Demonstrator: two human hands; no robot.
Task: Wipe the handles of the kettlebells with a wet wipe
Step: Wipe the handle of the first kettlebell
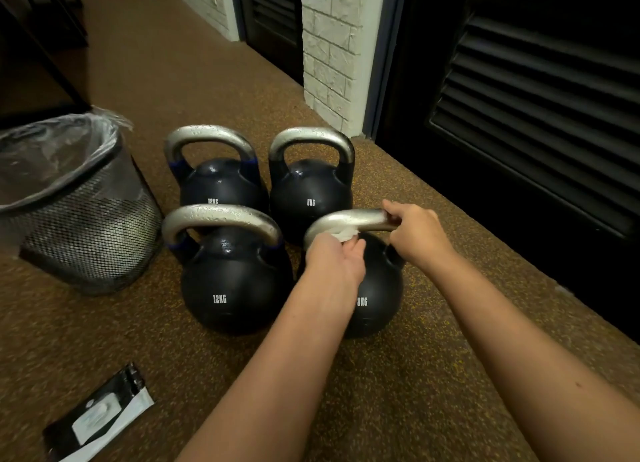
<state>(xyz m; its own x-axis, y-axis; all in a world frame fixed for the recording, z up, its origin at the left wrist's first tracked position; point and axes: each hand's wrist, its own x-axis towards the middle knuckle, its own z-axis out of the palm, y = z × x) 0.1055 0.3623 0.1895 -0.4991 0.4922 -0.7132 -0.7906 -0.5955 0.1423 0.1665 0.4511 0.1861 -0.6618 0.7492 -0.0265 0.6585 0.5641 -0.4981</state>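
The left hand [334, 257] presses a wet wipe [344, 234] around a kettlebell's handle [349, 219]; the right hand [415, 231] grips that handle's far end. A hard rub could tip the kettlebell [375, 288] into its neighbour beside the left hand.

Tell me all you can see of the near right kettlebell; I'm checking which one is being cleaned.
The near right kettlebell is a round black ball marked 8KG in white, with a bare silver metal handle looping over it. It stands upright on the speckled floor, nearest the louvred door. The left hand presses a white wet wipe to the handle's left bend; the right hand grips its right end.
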